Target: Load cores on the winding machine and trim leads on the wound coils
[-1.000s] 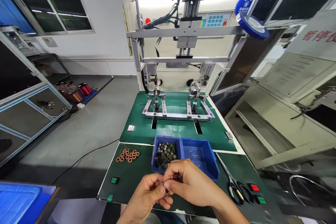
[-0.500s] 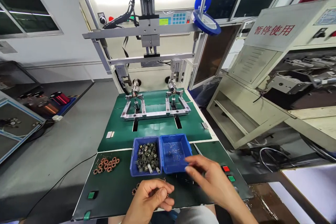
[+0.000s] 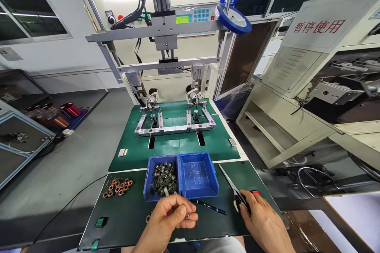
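My left hand [image 3: 175,213] is closed in a pinch at the front of the table. A small copper-coloured part [image 3: 187,215] peeks out between its fingertips, mostly hidden. At the right, my right hand [image 3: 261,217] has its thumb and forefinger around the dark handles of a pair of scissors [image 3: 230,178], which lie with blades pointing away and to the left. A dark pen [image 3: 210,206] rests between the two hands. Partly behind my left hand lie copper-wound rings [image 3: 149,216].
One blue bin [image 3: 146,184] holds many small metal cores; the blue bin beside it [image 3: 216,184] holds wire scraps. Several copper-wound rings [image 3: 118,187] lie at left. A metal fixture [image 3: 176,129] stands behind the bins. A green button [image 3: 101,221] sits front left.
My right hand has moved right and down from beside the right bin onto the scissors' handles, uncovering the pen. My left hand stays closed in nearly the same place.
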`<state>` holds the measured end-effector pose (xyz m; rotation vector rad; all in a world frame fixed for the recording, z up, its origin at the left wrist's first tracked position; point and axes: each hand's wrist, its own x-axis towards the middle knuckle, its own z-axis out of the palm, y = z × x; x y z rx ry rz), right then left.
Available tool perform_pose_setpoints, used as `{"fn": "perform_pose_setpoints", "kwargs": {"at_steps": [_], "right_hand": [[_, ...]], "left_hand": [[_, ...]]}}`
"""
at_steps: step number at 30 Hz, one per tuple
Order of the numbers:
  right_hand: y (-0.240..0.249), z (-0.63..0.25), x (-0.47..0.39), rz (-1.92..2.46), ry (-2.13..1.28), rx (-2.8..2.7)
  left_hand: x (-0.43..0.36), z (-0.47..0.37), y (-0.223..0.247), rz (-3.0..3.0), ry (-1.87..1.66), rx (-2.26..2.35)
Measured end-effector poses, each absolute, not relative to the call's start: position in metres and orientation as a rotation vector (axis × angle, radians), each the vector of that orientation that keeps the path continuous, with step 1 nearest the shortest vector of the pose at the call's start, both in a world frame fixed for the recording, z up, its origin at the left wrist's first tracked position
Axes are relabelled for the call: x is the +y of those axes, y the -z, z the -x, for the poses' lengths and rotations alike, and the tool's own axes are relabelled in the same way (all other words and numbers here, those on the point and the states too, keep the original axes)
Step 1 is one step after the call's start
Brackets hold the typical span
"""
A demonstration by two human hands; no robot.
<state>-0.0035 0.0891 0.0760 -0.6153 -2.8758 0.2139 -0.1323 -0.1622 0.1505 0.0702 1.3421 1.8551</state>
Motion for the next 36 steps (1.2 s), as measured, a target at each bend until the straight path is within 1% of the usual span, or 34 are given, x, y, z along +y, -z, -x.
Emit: {"fn": "perform_pose_setpoints", "kwargs": {"at_steps": [2,4,8,11,13,17,22,24,29,36], "right_hand": [[-0.076,0.002,0.093,0.697,-0.290,-2.855],[-0.080,0.000,0.098,0.786,-0.456,-2.798],[-0.104,-0.006,0.111,0.834,-1.031,-2.605],[-0.128,-0.012,0.113,0.719,-1.506,-2.502],[-0.140,-0.013,0.109,0.613,-1.716,-2.473],[-0.158,-0.006,0.094,0.559,-1.897,-2.363],[-0.172,0.024,0.090,0.259,-2.120,-2.576],[-0.174,0.036,0.091,0.194,-2.210,-2.561],[-0.172,0.053,0.091,0.194,-2.435,-2.448],[-0.157,0.056,0.096,0.282,-2.535,-2.394]], "left_hand": [[-0.160,0.134,-0.154,-0.047,-1.871,1.339],[-0.159,0.135,-0.156,-0.053,-1.841,1.335],[-0.156,0.137,-0.150,-0.116,-1.773,1.383],[-0.154,0.140,-0.147,-0.145,-1.761,1.413],[-0.152,0.142,-0.148,-0.145,-1.761,1.410],[-0.146,0.145,-0.152,-0.102,-1.788,1.373],[-0.139,0.147,-0.149,-0.067,-1.731,1.378],[-0.135,0.146,-0.149,-0.061,-1.723,1.386],[-0.123,0.148,-0.157,-0.015,-1.768,1.414],[-0.111,0.159,-0.162,0.048,-1.687,1.434]]}}
